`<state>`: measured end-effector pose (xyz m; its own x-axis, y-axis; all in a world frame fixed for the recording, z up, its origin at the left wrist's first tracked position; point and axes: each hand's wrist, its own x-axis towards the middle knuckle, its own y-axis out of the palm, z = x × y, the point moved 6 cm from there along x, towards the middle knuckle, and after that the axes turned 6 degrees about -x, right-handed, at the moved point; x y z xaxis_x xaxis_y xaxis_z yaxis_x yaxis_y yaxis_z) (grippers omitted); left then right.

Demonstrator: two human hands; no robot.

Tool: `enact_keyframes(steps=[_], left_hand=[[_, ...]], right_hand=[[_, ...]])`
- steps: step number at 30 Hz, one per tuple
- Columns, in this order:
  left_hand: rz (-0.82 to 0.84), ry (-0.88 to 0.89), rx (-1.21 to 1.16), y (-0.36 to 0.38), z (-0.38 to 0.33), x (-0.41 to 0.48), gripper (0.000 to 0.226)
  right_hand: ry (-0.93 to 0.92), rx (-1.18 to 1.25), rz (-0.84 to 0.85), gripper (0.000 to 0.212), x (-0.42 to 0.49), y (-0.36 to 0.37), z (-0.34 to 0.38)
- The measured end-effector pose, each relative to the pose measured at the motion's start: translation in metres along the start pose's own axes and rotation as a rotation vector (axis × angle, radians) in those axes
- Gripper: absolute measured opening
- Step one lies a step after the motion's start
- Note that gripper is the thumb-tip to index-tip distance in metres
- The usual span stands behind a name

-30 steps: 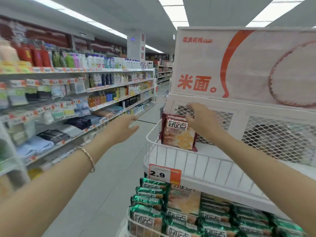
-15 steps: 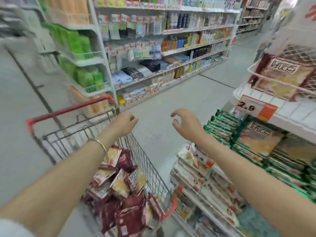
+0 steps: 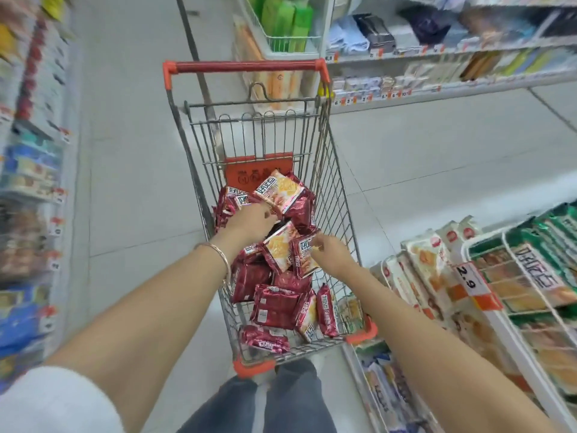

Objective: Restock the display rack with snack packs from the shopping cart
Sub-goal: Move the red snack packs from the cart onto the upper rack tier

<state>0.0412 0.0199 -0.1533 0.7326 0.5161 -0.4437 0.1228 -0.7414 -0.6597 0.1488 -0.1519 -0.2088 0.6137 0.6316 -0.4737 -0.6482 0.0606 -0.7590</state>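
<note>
Both hands have dropped into the shopping cart (image 3: pixel 246 66): my left hand (image 3: pixel 249 220) curls round the far snack pack (image 3: pixel 279 192), my right hand (image 3: pixel 331 256) pinches the near snack pack (image 3: pixel 304 258).

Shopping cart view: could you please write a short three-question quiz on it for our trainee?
1. True or false: the shopping cart holds only green packs.
2. What does the right hand pinch? A) a red snack pack B) a bottle C) a towel
3. Fill in: the price tag on the display rack reads ___.
Key: 1 false; 2 A; 3 2.9.
</note>
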Motion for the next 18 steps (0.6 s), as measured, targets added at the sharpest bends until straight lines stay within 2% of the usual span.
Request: enact_keyframes(steps=[2, 5, 9, 12, 16, 18], left_hand=[[-0.018, -0.048, -0.037, 0.011, 0.016, 0.009, 0.025], [-0.098, -0.152, -0.112, 0.020, 0.036, 0.027, 0.032], [-0.181, -0.261, -0.268, 0.031, 0.055, 0.053, 0.033], [-0.225, -0.297, -0.398, 0.034, 0.064, 0.067, 0.030], [-0.285, -0.346, -0.500, 0.039, 0.081, 0.079, 0.019], [-0.313, -0.381, -0.558, 0.041, 0.092, 0.080, 0.014]], right_hand=[[-0.015, -0.024, 0.000, 0.039, 0.022, 0.007, 0.001], [-0.069, -0.035, -0.070, 0.042, 0.071, 0.004, 0.012], [-0.019, 0.089, -0.156, 0.047, 0.166, -0.016, 0.028], [-0.004, 0.036, -0.165, 0.074, 0.231, -0.024, 0.042], [0.058, -0.073, 0.053, 0.120, 0.270, 0.013, 0.025], [0.033, -0.223, 0.035, 0.125, 0.266, 0.027, 0.018]])
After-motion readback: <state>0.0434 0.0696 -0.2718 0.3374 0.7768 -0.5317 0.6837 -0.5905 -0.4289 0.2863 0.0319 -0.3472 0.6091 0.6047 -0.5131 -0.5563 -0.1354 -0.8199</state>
